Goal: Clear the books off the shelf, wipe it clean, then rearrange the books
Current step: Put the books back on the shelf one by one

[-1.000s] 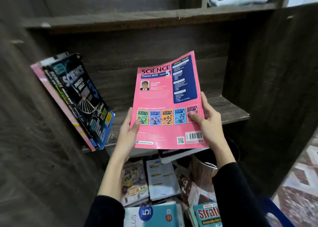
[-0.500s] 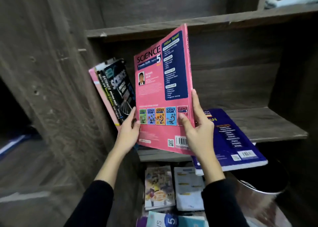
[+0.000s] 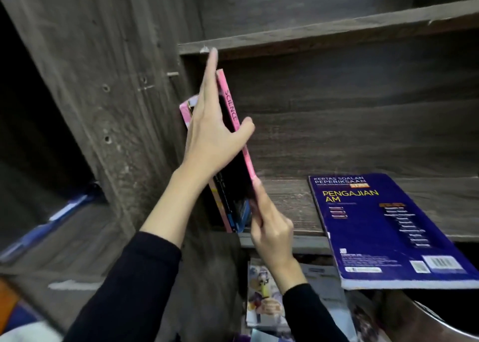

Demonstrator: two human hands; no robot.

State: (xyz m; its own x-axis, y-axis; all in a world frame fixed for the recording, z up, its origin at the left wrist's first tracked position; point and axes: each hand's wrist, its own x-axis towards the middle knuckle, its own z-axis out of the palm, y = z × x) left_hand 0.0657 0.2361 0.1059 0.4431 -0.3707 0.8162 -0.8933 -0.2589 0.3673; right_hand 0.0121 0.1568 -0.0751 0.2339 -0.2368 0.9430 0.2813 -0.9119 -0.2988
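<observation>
A pink Science book [image 3: 231, 108] stands nearly upright at the left end of the wooden shelf [image 3: 298, 207], spine toward me, against other leaning books [image 3: 233, 209]. My left hand [image 3: 212, 131] holds it from the left, fingers stretched up its cover and thumb hooked over the spine. My right hand [image 3: 269, 225] pinches its lower corner near the shelf's front edge. A dark blue exam book [image 3: 383, 227] lies flat on the shelf to the right, overhanging the front edge.
The cabinet's side wall [image 3: 124, 87] rises just left of the books. An upper shelf board [image 3: 324, 33] runs above. Several books [image 3: 264, 297] lie in a pile below the shelf, and a round metal bin [image 3: 435, 321] sits at the lower right.
The pink book has swung from cover-facing-me to edge-on and moved left against the leaning books. My left hand slid up along its cover; my right hand dropped to its lower corner.
</observation>
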